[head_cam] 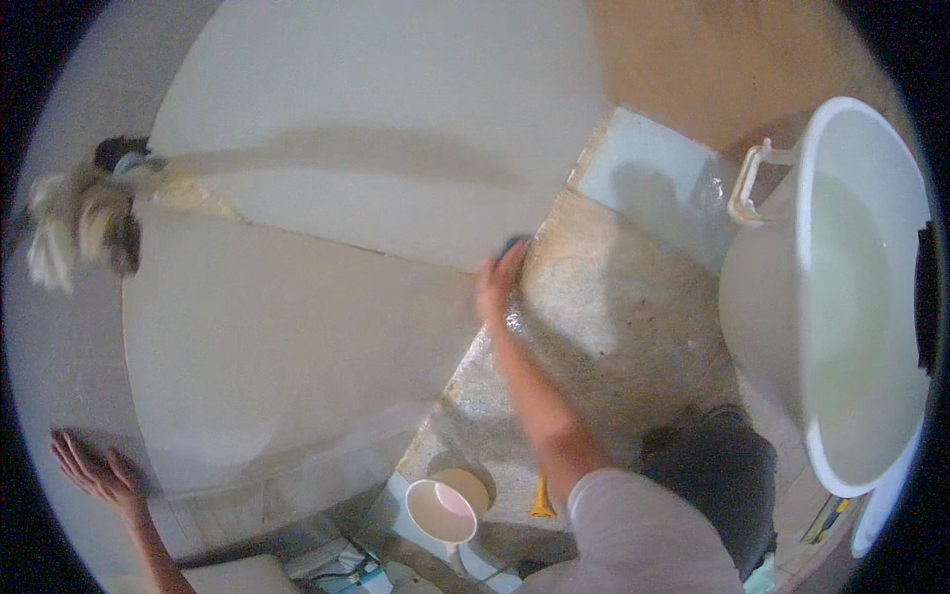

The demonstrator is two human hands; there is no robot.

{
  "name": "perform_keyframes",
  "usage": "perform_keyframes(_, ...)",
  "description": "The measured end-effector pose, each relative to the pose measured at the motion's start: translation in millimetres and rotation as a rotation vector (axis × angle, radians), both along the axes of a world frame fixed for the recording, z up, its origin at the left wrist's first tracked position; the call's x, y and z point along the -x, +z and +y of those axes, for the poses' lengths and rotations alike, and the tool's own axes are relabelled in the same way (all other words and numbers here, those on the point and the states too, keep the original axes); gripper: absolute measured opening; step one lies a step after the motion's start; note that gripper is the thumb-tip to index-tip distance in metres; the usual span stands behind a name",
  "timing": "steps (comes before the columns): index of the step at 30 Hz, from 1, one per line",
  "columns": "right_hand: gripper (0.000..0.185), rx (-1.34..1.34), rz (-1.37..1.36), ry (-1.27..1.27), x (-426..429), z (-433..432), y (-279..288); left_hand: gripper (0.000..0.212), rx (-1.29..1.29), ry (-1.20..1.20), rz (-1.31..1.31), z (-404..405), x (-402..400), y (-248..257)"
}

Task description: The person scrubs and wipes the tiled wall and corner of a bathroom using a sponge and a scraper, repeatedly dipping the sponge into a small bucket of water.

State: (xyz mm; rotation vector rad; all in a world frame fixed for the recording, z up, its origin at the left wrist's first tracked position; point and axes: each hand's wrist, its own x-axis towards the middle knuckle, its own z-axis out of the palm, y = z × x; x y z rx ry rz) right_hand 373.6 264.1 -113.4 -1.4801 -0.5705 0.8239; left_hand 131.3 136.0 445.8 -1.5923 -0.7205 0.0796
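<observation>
My left hand (96,475) is laid flat against the grey wall (74,371) at the lower left, fingers spread, holding nothing. In the middle, my right hand (497,289) grips a small dark scrubbing pad (512,245), mostly hidden by the fingers. It presses at the foot of the pale tiled wall (312,319), along the joint with the floor. Below my right hand the stained floor (564,282) looks wet and shiny. A dark seam crosses the wall panels and ends near that hand.
A large white tub of water (764,304) stands at the right. Near my right arm are a cream dipper (453,505) and a yellow handle-like object (542,505). Cloth-like items (89,223) hang at the left wall. A yellow-and-black tool (827,520) lies below the tub.
</observation>
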Motion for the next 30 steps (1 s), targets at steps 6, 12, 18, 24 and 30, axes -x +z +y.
perform_keyframes(6, 0.073, 0.113, -0.059, 0.038, 36.0, -21.0, -32.5, 0.054, -0.056, -0.012, -0.017, 12.9, -8.7, -12.0)
perform_keyframes(12, 0.079, 0.096, -0.050, 0.108, 53.0, -30.9, -33.2, 0.053, 0.000, -0.015, 0.047, 10.5, -4.3, -9.4)
perform_keyframes(18, 0.069, -0.029, -0.044, -0.053, -68.2, 42.8, -42.9, 0.055, 0.038, 0.075, 0.077, 6.6, 7.1, -11.2)
perform_keyframes(24, 0.070, 0.087, 0.085, 0.021, 75.7, -44.6, -33.9, 0.054, 0.042, 0.028, 0.023, 4.9, 0.2, -16.5)
perform_keyframes(30, 0.087, 0.039, 0.272, 0.238, 124.7, -90.1, -16.5, 0.054, 0.002, 0.057, 0.059, 4.0, 8.7, -10.1)
